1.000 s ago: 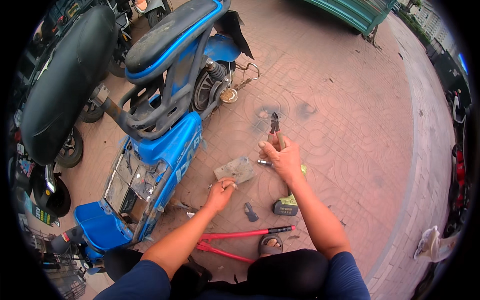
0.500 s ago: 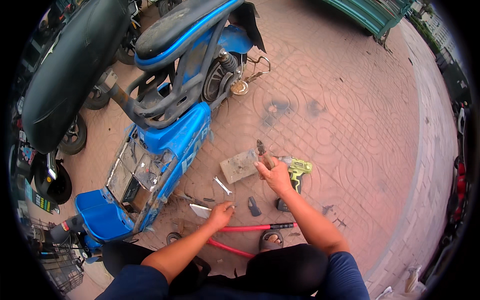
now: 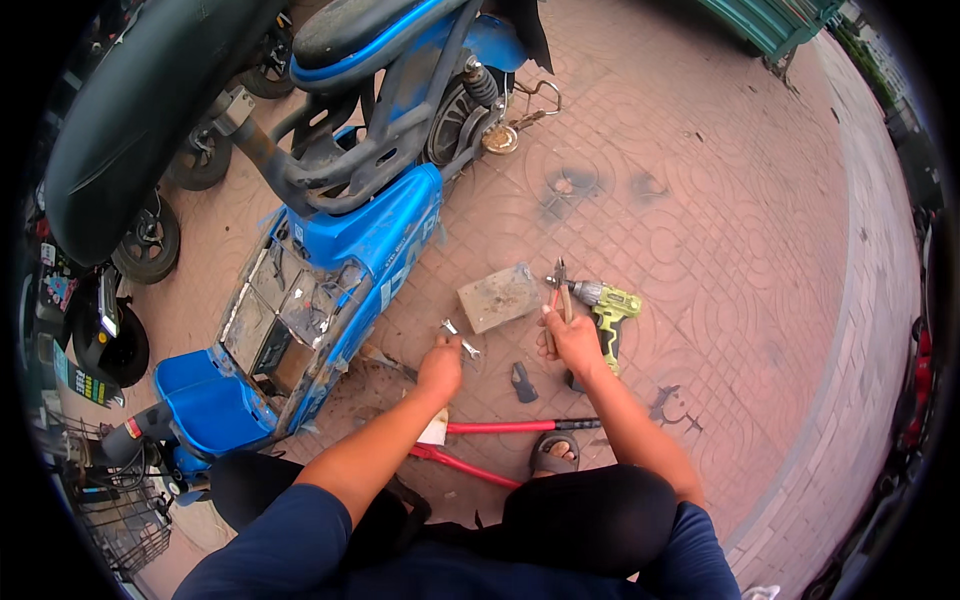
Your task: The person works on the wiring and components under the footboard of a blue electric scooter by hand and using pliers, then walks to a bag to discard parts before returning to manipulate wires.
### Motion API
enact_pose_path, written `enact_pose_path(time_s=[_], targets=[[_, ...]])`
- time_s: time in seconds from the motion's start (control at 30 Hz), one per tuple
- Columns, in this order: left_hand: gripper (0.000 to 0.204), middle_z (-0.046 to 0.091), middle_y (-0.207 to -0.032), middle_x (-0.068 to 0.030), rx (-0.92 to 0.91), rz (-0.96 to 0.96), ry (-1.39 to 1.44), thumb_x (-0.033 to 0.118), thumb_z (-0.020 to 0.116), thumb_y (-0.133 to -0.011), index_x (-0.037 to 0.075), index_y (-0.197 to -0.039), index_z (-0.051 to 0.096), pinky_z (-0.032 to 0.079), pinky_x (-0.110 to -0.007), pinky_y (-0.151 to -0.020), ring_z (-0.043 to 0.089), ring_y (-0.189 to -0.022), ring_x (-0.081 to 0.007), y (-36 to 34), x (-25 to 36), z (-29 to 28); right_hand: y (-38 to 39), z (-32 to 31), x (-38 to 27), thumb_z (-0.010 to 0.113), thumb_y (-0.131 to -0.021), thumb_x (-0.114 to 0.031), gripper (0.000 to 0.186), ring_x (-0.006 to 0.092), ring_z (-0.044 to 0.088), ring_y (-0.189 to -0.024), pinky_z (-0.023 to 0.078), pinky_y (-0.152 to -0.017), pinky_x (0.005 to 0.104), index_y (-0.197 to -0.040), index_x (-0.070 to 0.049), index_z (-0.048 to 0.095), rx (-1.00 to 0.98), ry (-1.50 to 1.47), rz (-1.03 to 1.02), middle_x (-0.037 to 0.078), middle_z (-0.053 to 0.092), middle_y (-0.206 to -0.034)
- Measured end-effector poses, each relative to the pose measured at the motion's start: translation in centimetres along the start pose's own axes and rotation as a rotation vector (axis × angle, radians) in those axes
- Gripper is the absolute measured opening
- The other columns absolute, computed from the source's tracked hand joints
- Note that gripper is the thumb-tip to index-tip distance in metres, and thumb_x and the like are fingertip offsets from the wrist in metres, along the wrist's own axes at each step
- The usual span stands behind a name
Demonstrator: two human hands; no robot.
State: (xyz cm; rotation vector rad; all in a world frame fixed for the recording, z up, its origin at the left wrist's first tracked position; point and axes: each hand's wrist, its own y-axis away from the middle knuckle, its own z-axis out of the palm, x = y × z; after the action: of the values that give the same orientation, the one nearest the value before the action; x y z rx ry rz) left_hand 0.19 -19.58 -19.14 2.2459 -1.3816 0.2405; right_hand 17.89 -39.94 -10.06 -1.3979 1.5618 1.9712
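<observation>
My left hand is closed, with its fingertips on the middle of a small silver wrench at the paving; both wrench ends show beyond the fingers. In my right hand are pliers, gripped by worn reddish and tan handles, jaws pointing away from me. Just right of the pliers, a lime-green and black cordless drill lies on its side. A rough tan block rests between the two hands, farther out. Nearer to me is a small dark flat piece.
A blue electric scooter with its floor panel uncovered stands at the left, beside other parked bikes. Long red tool handles lie by my sandalled foot. A white piece sits near my left forearm. A green cart bed is far right.
My left hand has moved forward from near the white piece to the wrench. The pliers have turned more upright in my right hand. The view has shifted slightly.
</observation>
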Motion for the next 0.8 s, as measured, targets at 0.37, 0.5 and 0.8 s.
enact_pose_path(time_s=[0.37, 0.5, 0.8], targets=[[0.023, 0.058, -0.125, -0.0215, -0.014, 0.363, -0.529, 0.015, 0.058, -0.092, 0.001, -0.110, 0.064, 0.062, -0.037, -0.070, 0.073, -0.088, -0.0287, -3.1, -3.2, 2.7, 2.4, -0.4, 6.5, 0.064, -0.098, -0.029, 0.032, 0.0354, 0.071, -0.068, 0.056, -0.065, 0.0438, -0.097, 0.003, 0.068, 0.026, 0.546, -0.187, 0.021, 0.069, -0.070], [0.017, 0.061, -0.106, -0.0152, -0.055, 0.345, -0.549, 0.014, 0.057, -0.093, 0.002, -0.105, 0.062, 0.062, -0.036, -0.066, 0.074, -0.082, -0.0268, -1.2, -4.4, 3.0, 3.2, 0.9, 11.2, 0.068, -0.094, -0.026, 0.027, 0.0493, 0.068, -0.082, 0.055, -0.076, 0.0544, -0.097, 0.001, 0.067, 0.039, 0.968, -0.251, 0.030, 0.067, -0.079], [0.017, 0.064, -0.107, -0.0199, -0.218, 0.145, -0.310, 0.009, 0.056, -0.091, 0.001, -0.105, 0.058, 0.061, -0.043, -0.073, 0.074, -0.087, -0.0338, -0.3, -3.5, 2.8, 2.4, 3.0, 15.9, 0.076, -0.087, -0.034, 0.037, 0.0446, 0.071, -0.087, 0.056, -0.081, 0.0517, -0.100, -0.002, 0.063, 0.027, 1.027, -0.128, 0.026, 0.072, -0.088]])
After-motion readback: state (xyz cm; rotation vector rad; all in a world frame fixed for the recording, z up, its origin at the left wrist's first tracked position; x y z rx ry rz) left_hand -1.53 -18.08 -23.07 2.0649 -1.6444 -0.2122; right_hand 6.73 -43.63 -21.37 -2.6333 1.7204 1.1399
